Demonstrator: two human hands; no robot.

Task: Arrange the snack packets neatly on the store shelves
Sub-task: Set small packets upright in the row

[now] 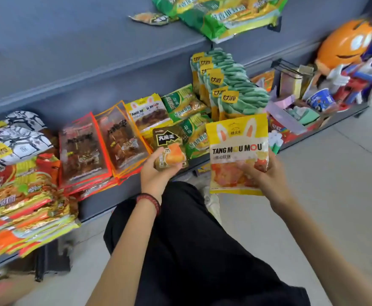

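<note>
Gripped the yellow gummy packet in the right hand, fingers curled round its lower right corner, just off the shelf. Pinched the small dark packet in the left hand. Faced up, rabbit ears pointing away toward the shelf, long axis running near to far. Probably best laid flat on the matching stack, print aligned, edges squared.

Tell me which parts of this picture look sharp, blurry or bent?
Head view: the yellow gummy packet in the right hand reads sharply, the dark packet in the left hand less so; the noodle packets far left and the orange figure smear; the shelf edge bows from the wide lens.
</note>
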